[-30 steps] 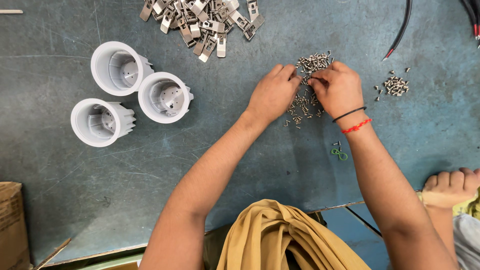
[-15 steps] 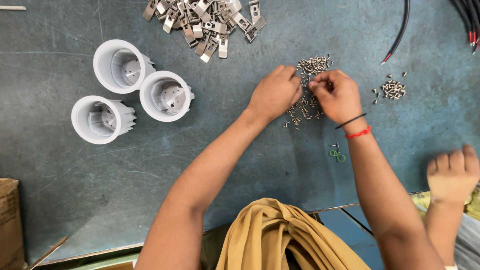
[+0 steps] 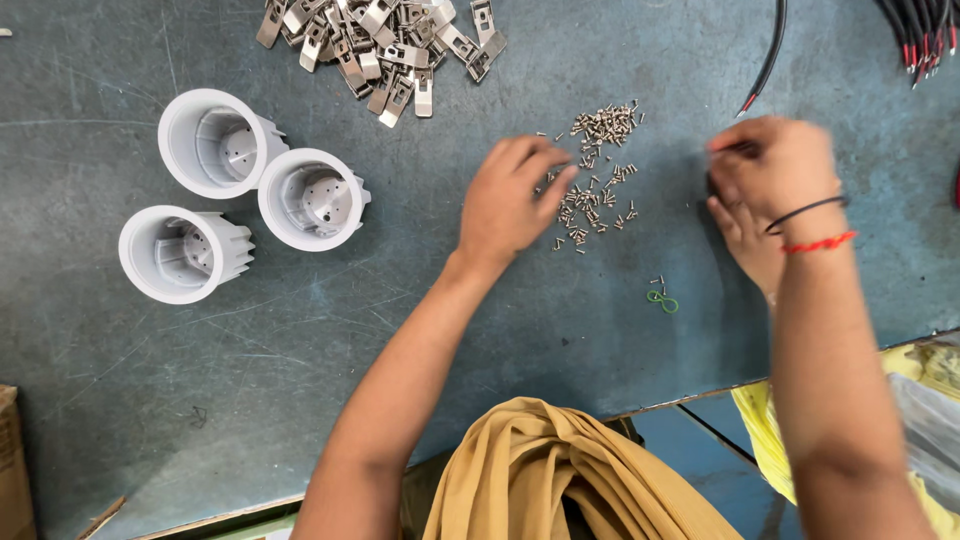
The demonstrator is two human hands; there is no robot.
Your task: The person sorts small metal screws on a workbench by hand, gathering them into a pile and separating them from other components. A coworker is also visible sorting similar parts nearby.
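The left hand (image 3: 510,205) rests on the blue tabletop (image 3: 420,320), fingers curled together, tips touching the scattered pile of small screws (image 3: 595,190). The right hand (image 3: 775,165) hovers to the right of the screws, blurred; whether its fingers pinch anything cannot be told. 3 white ribbed housings (image 3: 300,198) stand well left.

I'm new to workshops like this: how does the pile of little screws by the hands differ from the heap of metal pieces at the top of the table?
The small screws are tiny, thin pins, scattered loosely; the metal clips are far larger, flat, bent strips with slots, heaped closely together. The screws lie at the left hand, whose fingertips touch them; the clips lie apart, touched by no hand. Both are silvery metal on the same grey-blue table.
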